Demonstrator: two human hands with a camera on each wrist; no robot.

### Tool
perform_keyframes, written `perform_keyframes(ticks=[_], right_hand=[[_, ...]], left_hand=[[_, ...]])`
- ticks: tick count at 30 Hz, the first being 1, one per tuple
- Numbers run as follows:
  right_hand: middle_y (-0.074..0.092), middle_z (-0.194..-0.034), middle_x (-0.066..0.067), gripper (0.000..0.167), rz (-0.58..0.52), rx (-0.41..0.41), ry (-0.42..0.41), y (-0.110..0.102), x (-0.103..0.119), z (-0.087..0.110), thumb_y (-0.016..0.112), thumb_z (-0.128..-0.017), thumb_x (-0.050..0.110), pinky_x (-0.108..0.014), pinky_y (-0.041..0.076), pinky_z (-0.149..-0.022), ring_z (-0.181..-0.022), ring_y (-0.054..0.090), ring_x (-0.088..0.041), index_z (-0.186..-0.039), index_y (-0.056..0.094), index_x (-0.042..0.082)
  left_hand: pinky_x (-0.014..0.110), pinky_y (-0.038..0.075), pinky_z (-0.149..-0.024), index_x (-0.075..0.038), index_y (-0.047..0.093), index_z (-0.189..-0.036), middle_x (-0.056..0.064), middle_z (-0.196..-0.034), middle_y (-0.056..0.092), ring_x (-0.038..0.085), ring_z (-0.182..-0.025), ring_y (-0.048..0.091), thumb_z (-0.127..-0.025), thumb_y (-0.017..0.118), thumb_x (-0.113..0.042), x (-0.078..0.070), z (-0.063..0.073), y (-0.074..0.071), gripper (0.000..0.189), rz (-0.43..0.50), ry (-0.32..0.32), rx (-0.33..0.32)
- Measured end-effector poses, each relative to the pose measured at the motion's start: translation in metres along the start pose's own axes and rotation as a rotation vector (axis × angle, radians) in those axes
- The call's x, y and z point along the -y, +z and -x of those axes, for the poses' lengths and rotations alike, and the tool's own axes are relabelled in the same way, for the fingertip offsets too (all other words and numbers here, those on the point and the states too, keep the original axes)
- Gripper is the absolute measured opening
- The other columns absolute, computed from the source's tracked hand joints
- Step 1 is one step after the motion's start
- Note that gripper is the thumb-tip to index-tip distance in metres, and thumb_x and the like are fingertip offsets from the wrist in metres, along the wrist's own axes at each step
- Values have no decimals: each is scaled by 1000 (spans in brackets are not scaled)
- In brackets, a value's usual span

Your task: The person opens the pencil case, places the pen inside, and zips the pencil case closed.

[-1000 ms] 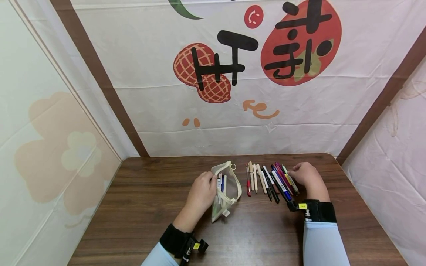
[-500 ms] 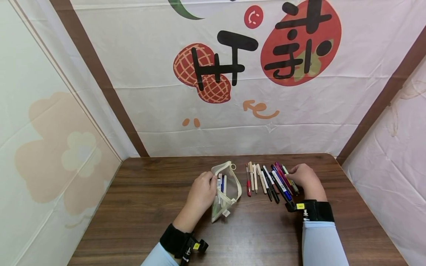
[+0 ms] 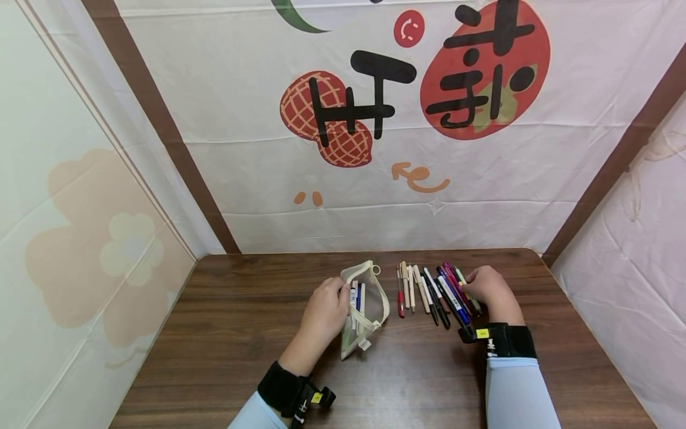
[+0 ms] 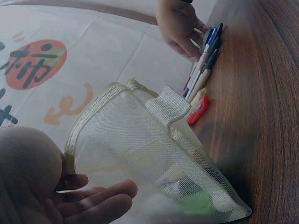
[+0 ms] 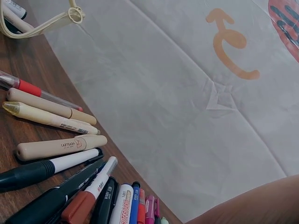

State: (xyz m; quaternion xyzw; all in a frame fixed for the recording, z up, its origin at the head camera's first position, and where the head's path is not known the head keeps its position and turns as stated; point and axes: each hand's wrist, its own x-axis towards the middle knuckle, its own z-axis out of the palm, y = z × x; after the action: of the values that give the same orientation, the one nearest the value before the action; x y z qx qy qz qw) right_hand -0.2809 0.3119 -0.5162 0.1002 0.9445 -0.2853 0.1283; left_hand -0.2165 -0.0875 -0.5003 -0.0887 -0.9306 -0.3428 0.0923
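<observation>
A cream mesh zip pouch (image 3: 348, 342) stands gaping on the table, with several pens inside. My left hand (image 3: 324, 307) pinches its left rim between thumb and fingers; the left wrist view shows the pouch mesh (image 4: 126, 135) close by the fingers (image 4: 107, 200). To the right lies a row of pens and markers, from a red-capped gel pen (image 3: 400, 298) to a blue-and-white marker (image 3: 452, 301) and purple pens (image 3: 460, 286). My right hand (image 3: 490, 286) reaches over the row's right end, its fingers at the purple and green pens. Its fingertips are partly hidden.
The brown wooden table (image 3: 230, 333) meets a white printed cloth (image 3: 332, 226) at its far edge. Cloth walls stand at left and right. In the right wrist view, beige pens (image 5: 60, 147) and a black-and-white pen (image 5: 51, 167) lie beside darker markers.
My right hand has shifted slightly left and toward me, bringing its fingertips over the pens at the right end. The left hand and pouch have stayed in place.
</observation>
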Motion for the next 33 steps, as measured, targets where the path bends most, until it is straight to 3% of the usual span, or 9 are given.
perform_keyframes(ticks=[5, 10, 14, 17, 20, 25, 33], right_hand=[[78, -112, -26, 31, 8, -4, 10, 0, 1, 1, 73, -108, 20, -50, 65, -83, -93, 74, -31, -116, 76, -9], [69, -93, -15, 24, 12, 1, 20, -1, 1, 3, 66, -109, 19, -39, 56, -72, -83, 64, -26, -92, 70, 2], [58, -80, -7, 31, 2, 1, 26, -3, 3, 5, 60, -107, 16, -35, 48, -66, -74, 56, -22, -77, 57, 10], [62, -83, -10, 28, -11, -34, 12, -7, 5, 7, 60, -107, 17, -36, 51, -66, -75, 59, -24, -81, 61, 7], [71, -99, -19, 26, -28, -75, -7, -11, 8, 10, 63, -108, 22, -41, 57, -72, -86, 66, -29, -99, 71, -2], [73, -120, -27, 34, -65, -113, -26, -17, 15, 16, 63, -107, 25, -47, 59, -80, -98, 68, -35, -119, 72, -6], [79, -111, -19, 35, -213, -177, -120, -14, 37, 21, 67, -108, 28, -39, 58, -79, -94, 72, -28, -122, 76, -3]], left_hand=[[44, 57, -78, -4, 74, -105, 9, -97, 68, 23, -83, 62, -115, 58, -18, 0, 0, 0, 24, 2, 3, -3], [43, 56, -77, -4, 74, -104, 9, -97, 68, 22, -83, 61, -115, 58, -18, 0, 1, 0, 24, 7, 8, -1], [42, 55, -76, -5, 73, -102, 8, -95, 67, 21, -81, 60, -115, 57, -18, 0, 1, 0, 24, 10, 8, -1], [41, 54, -75, -5, 72, -101, 8, -94, 66, 21, -80, 59, -115, 57, -18, 0, 1, 0, 24, 9, 8, -1], [41, 54, -75, -5, 72, -101, 8, -93, 65, 21, -80, 59, -115, 57, -18, 0, 0, 0, 24, 9, 10, -3], [41, 54, -76, -6, 72, -100, 8, -94, 66, 21, -80, 59, -115, 57, -18, 0, 0, 1, 25, 8, 16, -9], [42, 55, -76, -6, 73, -101, 8, -96, 68, 21, -81, 60, -115, 58, -18, -1, 1, 2, 24, 10, 14, -8]])
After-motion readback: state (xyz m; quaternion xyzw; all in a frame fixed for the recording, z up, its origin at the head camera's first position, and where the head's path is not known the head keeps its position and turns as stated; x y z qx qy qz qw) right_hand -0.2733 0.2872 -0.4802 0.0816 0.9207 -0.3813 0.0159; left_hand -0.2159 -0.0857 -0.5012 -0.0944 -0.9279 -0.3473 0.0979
